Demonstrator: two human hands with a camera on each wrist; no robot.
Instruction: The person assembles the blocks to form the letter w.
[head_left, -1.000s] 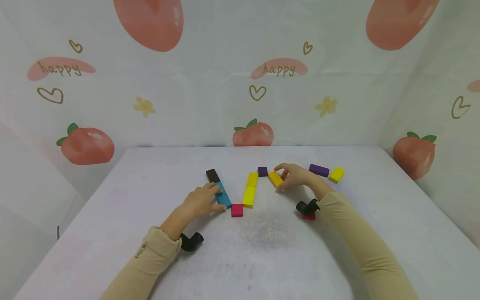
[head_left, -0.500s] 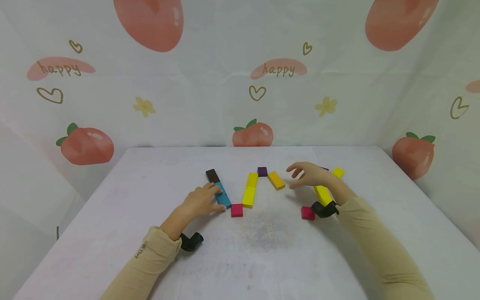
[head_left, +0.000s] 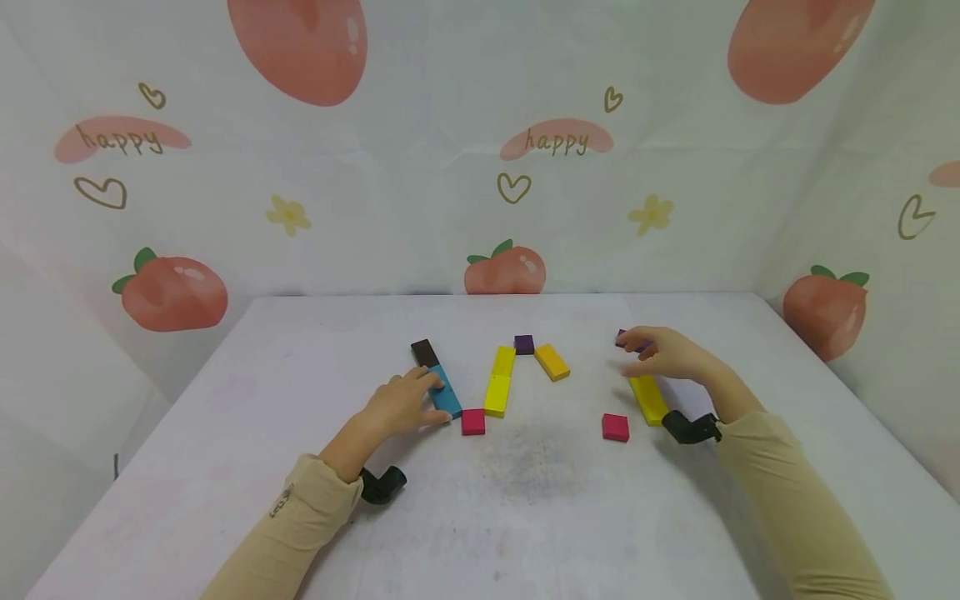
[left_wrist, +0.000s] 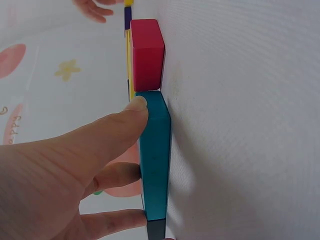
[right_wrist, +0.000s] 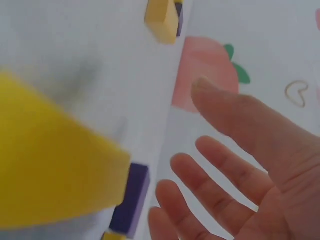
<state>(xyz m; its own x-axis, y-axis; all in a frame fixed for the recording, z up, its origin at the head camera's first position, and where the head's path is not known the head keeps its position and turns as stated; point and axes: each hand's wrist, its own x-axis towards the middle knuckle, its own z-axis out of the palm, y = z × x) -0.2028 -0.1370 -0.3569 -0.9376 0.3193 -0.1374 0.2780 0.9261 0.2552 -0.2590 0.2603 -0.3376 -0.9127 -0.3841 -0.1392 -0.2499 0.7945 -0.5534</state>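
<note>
The left hand [head_left: 401,404] rests on the teal block [head_left: 447,392], which lies flat on the desk [head_left: 525,483]. Its straight fingers [left_wrist: 127,115] press the block's side and hold nothing. The right hand [head_left: 671,354] hangs with loose, open fingers just above the purple block [head_left: 622,337], near the back of the desk. The purple block looks small, hard, light and smooth. It may slip, so pinch its two long sides.

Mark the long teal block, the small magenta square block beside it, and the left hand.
long teal block [left_wrist: 156,165], left wrist view, middle of its top face.
small magenta square block [head_left: 473,421], head view, centre of its top.
left hand [head_left: 399,406], head view, back of the hand.
</note>
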